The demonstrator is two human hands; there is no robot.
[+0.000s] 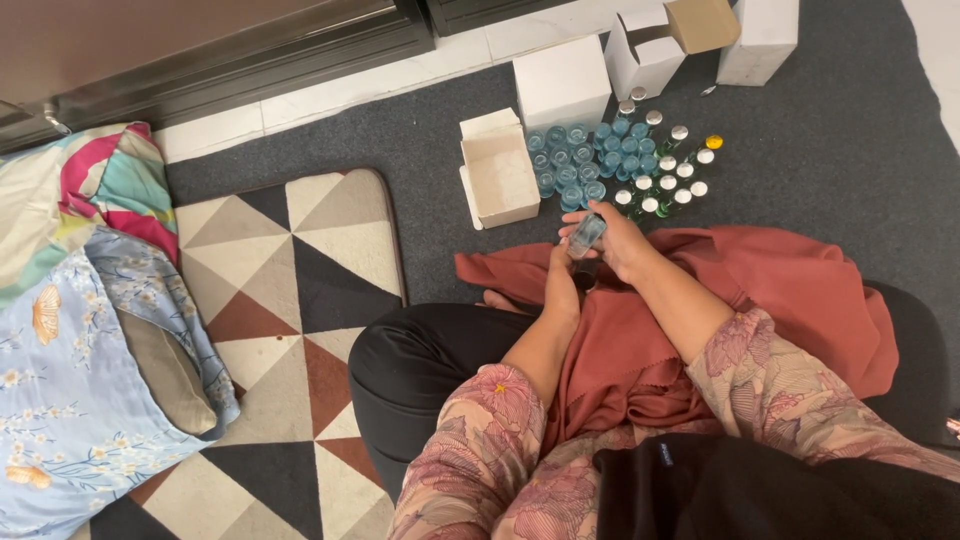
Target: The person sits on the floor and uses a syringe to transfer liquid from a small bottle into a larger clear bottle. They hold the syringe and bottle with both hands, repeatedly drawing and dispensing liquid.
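Head view: both hands are gripping one small clear glass bottle (586, 235) over the lap, left hand (562, 285) below, right hand (620, 240) wrapping it; its cap is hidden. Blue-tinted bottles (575, 160) are clustering on grey carpet (850, 150).

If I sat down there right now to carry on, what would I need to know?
Both hands meet over the lap: the right hand holds a small clear blue-tinted bottle, and the left hand touches its lower end.
On the grey carpet ahead stands a cluster of blue bottles, uncapped, beside white- and silver-capped ones.
An open white cardboard box lies left of them, seemingly empty.
More white boxes stand behind.
Nothing boxed yet.
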